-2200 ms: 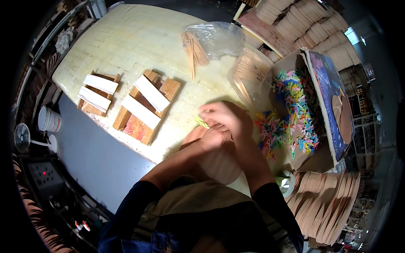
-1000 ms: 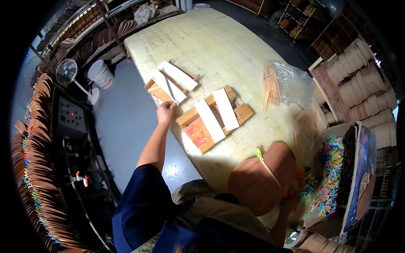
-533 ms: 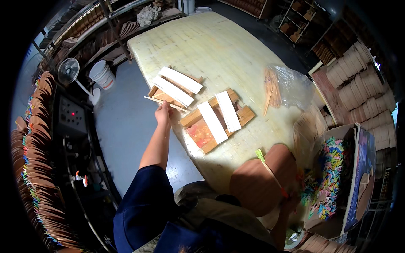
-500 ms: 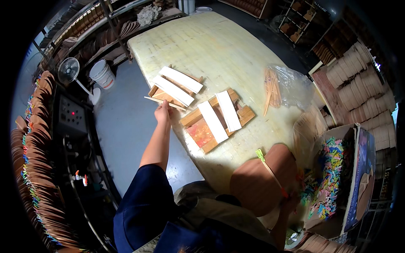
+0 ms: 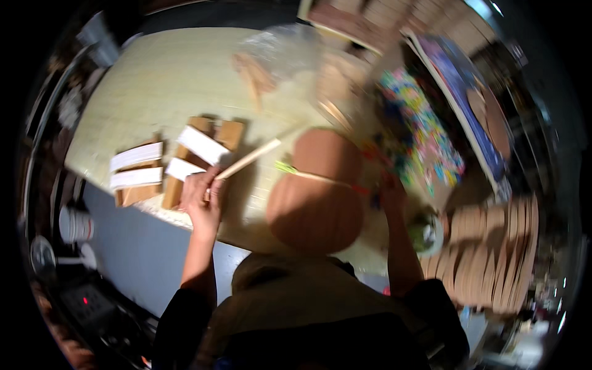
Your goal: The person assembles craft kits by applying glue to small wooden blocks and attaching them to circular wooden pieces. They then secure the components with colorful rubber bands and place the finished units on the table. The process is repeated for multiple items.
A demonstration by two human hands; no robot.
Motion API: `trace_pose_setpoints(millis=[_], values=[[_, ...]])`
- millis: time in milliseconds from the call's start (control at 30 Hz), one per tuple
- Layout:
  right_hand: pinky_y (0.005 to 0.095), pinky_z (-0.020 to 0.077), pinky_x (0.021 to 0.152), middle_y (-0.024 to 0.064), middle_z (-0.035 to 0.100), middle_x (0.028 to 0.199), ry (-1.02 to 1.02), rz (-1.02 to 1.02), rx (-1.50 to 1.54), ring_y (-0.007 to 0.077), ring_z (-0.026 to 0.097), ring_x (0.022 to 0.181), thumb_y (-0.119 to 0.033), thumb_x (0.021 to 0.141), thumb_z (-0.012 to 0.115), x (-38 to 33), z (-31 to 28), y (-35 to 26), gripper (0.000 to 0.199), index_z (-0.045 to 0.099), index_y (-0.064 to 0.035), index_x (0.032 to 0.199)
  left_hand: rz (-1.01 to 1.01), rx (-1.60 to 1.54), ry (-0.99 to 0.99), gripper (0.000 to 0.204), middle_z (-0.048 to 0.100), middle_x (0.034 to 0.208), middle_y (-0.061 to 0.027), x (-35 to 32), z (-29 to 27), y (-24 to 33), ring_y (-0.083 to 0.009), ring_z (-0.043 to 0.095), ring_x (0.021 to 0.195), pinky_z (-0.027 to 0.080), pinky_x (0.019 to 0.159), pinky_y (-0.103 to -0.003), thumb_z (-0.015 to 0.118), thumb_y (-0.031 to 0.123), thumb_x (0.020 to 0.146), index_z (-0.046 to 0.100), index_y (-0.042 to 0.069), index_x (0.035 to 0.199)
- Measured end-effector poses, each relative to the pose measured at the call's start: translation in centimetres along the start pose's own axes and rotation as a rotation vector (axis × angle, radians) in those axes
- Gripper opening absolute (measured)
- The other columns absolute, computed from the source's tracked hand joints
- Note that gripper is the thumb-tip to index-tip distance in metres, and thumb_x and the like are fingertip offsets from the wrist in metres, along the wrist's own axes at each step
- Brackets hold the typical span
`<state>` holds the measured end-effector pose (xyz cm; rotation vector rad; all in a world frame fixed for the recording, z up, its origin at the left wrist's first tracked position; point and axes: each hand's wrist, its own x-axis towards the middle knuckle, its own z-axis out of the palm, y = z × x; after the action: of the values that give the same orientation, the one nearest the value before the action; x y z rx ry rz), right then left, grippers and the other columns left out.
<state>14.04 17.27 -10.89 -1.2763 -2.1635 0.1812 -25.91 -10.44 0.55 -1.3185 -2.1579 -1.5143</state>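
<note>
My left hand (image 5: 202,196) is closed on a thin pale wooden strip (image 5: 251,158), which points up and to the right from the fingers. Below that strip lies a reddish-brown, guitar-shaped thin wooden panel (image 5: 316,216). Another wooden strip (image 5: 324,178) crosses its narrow waist, with a lime-green clothespin (image 5: 285,167) at the left end and an orange-red clothespin (image 5: 359,190) at the right. My right hand (image 5: 393,192) is just right of the panel, beside the heap of small clothespins (image 5: 425,132); its fingers are dark and smeared by motion.
Two wooden blocks (image 5: 230,134) with white strips (image 5: 137,177) across them are on the pale table (image 5: 154,80) at left. Behind are a bundle of wooden strips (image 5: 254,75) and a clear plastic bag (image 5: 280,52). A cardboard box (image 5: 453,92) and stacked wooden panels (image 5: 487,246) flank the right.
The view has swung to the right. My left hand has brought the thin strip from beside the left block toward the panel. My right hand has moved forward from the panel's near right side.
</note>
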Motion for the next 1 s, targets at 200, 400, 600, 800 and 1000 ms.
trace_pose_setpoints(millis=[200,400,600,800,1000], values=[[0.0239,0.0426,0.050,0.0062,0.061,0.076,-0.207,0.586,0.736,0.0090,0.052,0.057,-0.021,0.093,0.056,-3.8,-7.6,-4.5,0.020,0.063,-0.0033,0.098,0.201,-0.218,-0.525,0.007,0.059,0.090,-0.0138,-5.1,8.3,5.5,-0.0331,0.057,0.088,0.047,0.078,-0.039,0.067,0.001,0.076,0.065,0.002,0.083],[0.0213,0.0359,0.044,0.0070,0.059,0.069,-0.140,0.793,0.984,0.0083,0.048,0.051,-0.016,0.090,0.061,-9.2,-9.2,-6.5,0.014,0.055,-0.0034,0.088,0.283,-0.241,-0.639,0.005,0.060,0.102,-0.0145,-6.7,11.9,6.6,-0.0342,0.056,0.099,0.046,0.087,-0.041,0.062,0.001,0.076,0.060,0.003,0.080],[0.0210,0.0338,0.042,0.0077,0.059,0.067,-0.115,0.821,1.002,0.0081,0.047,0.048,-0.012,0.087,0.063,-10.7,-8.2,-6.1,0.012,0.053,-0.0050,0.083,0.328,-0.237,-0.721,0.005,0.060,0.104,-0.0153,-6.9,13.1,5.7,-0.0350,0.056,0.101,0.044,0.091,-0.042,0.059,0.001,0.078,0.060,0.003,0.082],[0.0216,0.0342,0.042,0.0061,0.058,0.067,-0.155,0.805,1.003,0.0073,0.047,0.049,-0.012,0.086,0.064,-10.3,-7.4,-6.7,0.014,0.053,-0.0044,0.082,0.267,-0.286,-0.760,0.006,0.061,0.104,-0.0158,-7.1,13.8,6.6,-0.0344,0.056,0.102,0.044,0.092,-0.041,0.062,0.000,0.077,0.061,0.002,0.083],[0.0217,0.0349,0.043,0.0058,0.059,0.068,-0.160,0.785,1.008,0.0071,0.047,0.049,-0.012,0.087,0.063,-10.0,-7.1,-7.4,0.013,0.053,-0.0040,0.082,0.341,-0.273,-0.725,0.007,0.061,0.102,-0.0164,-7.6,14.6,5.6,-0.0350,0.057,0.100,0.044,0.091,-0.042,0.063,-0.001,0.076,0.061,0.001,0.082]])
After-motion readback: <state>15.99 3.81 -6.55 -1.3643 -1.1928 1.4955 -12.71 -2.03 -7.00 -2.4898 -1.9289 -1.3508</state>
